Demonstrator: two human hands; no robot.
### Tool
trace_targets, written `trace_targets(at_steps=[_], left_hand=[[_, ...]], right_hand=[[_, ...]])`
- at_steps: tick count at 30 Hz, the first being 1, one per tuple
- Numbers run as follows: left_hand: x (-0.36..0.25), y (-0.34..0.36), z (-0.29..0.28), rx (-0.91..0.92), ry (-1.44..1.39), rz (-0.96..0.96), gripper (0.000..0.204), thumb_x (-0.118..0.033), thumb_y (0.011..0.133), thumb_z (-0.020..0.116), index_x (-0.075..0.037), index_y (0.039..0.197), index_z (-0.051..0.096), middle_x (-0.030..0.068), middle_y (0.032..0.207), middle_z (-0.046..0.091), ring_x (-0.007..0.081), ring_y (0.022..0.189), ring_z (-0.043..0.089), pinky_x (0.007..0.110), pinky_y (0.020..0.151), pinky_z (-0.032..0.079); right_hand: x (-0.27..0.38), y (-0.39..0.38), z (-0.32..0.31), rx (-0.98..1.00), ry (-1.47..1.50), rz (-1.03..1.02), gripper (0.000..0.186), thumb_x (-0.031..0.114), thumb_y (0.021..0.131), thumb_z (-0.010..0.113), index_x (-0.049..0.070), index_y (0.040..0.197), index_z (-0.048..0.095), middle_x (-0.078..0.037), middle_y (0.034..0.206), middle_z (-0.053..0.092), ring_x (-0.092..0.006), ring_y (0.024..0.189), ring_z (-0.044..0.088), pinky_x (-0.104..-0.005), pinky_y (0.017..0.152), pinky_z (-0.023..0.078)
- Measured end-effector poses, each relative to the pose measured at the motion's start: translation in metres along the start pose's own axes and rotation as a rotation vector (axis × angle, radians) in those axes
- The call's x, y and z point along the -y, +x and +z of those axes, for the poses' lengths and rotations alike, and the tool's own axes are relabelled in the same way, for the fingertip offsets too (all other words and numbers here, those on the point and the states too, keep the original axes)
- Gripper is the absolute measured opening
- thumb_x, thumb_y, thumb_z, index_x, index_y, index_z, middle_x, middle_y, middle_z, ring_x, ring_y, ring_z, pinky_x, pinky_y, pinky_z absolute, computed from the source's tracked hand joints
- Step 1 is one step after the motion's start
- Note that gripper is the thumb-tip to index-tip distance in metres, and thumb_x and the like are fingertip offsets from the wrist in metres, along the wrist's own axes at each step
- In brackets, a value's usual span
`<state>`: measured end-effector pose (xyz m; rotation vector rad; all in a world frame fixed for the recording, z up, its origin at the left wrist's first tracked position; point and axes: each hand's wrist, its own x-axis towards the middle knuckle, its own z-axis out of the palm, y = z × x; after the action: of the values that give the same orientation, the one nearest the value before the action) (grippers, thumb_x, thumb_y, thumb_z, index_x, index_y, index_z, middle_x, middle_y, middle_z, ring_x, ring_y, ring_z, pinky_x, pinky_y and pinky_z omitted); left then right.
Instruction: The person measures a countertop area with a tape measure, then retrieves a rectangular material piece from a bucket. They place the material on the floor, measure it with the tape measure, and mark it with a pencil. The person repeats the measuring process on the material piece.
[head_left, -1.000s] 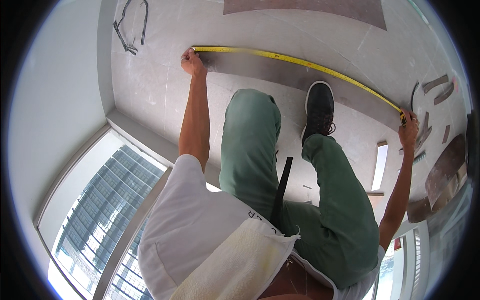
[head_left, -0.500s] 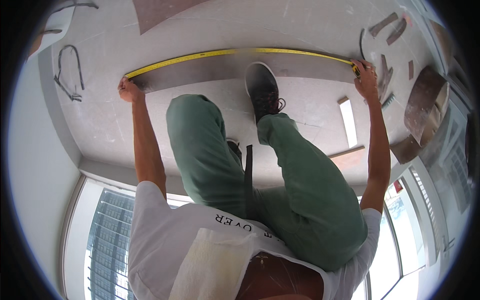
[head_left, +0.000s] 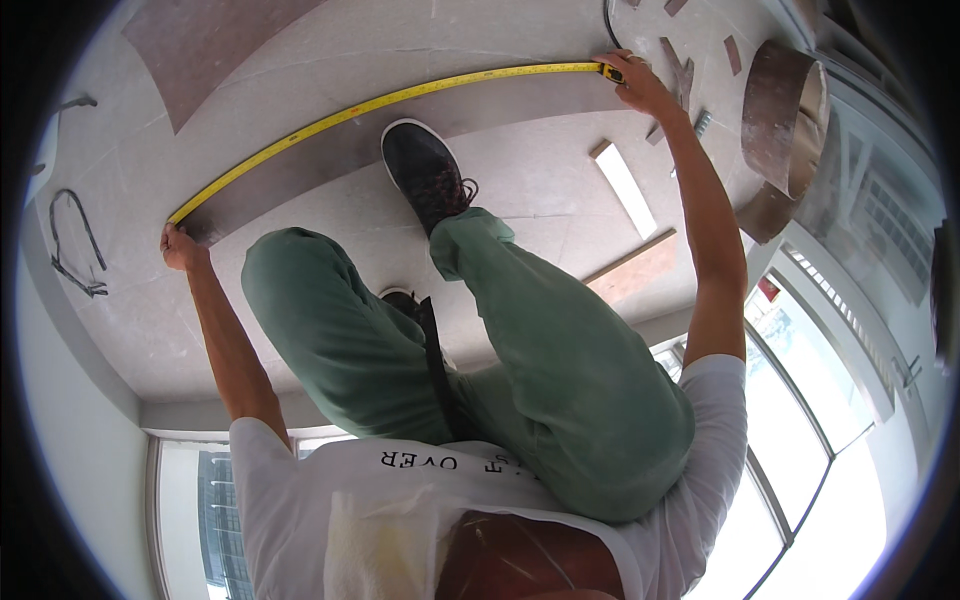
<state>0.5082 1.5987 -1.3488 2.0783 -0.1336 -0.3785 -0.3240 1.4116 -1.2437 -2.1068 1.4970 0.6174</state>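
Observation:
A yellow tape measure blade (head_left: 400, 92) stretches along the far long edge of a brownish-grey strip of board (head_left: 300, 165) lying on the floor. My left hand (head_left: 183, 248) is closed at the strip's left end, pinching the tape's tip there; its fingertips are partly hidden. At the other end, my right hand (head_left: 640, 84) grips the black and yellow tape case (head_left: 610, 72), beside the strip's right end. My dark laced shoe (head_left: 425, 170) rests over the near part of the strip, between my hands.
A larger brown sheet (head_left: 200, 50) lies beyond the strip. To the right are a white bar (head_left: 624, 187), a flat wooden piece (head_left: 632, 266), a curled brown sheet (head_left: 775, 120) and small offcuts (head_left: 733, 55). A dark bent cord (head_left: 75, 240) lies at left, near the wall.
The view has turned and shifted, so the strip now slants, its left end lower and right end higher. Both hands keep their places at the two ends of the tape.

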Motion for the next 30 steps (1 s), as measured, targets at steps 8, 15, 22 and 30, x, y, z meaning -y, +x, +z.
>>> trace_targets(at_steps=[8,15,22,30], left_hand=[[-0.003,0.0,0.0,-0.028,0.015,-0.045,0.024,-0.018,0.087,0.067,-0.001,0.103,0.065,0.0092,0.098,0.065,0.0194,0.086,0.061,0.031,0.075,0.051],[-0.005,0.003,0.0,-0.006,0.037,-0.062,0.027,-0.019,0.088,0.068,-0.001,0.108,0.065,0.0096,0.1,0.065,0.0198,0.089,0.061,0.031,0.078,0.052],[-0.001,0.012,-0.001,0.002,0.063,-0.081,0.026,-0.019,0.089,0.068,-0.002,0.109,0.065,0.0091,0.101,0.065,0.0199,0.09,0.062,0.032,0.079,0.052],[0.001,0.017,-0.003,0.014,0.087,-0.09,0.026,-0.02,0.089,0.068,-0.004,0.109,0.064,0.0082,0.1,0.065,0.0193,0.089,0.061,0.033,0.077,0.052]], right_hand=[[-0.005,-0.007,-0.006,-0.075,0.014,-0.035,0.054,0.012,0.087,0.062,0.027,0.137,0.049,-0.014,0.129,0.053,-0.0333,0.113,0.055,-0.04,0.097,0.048],[-0.058,-0.018,-0.004,-0.13,-0.024,0.091,0.052,0.01,0.085,0.062,0.025,0.134,0.053,-0.015,0.124,0.06,-0.0332,0.112,0.057,-0.041,0.099,0.047],[-0.089,-0.018,0.022,-0.123,-0.034,0.259,0.053,0.009,0.084,0.063,0.024,0.134,0.054,-0.014,0.13,0.058,-0.0327,0.119,0.054,-0.0414,0.105,0.043],[-0.071,-0.029,0.011,-0.38,-0.084,0.113,0.053,0.008,0.086,0.063,0.027,0.134,0.053,-0.012,0.137,0.052,-0.033,0.124,0.051,-0.0421,0.107,0.041]])
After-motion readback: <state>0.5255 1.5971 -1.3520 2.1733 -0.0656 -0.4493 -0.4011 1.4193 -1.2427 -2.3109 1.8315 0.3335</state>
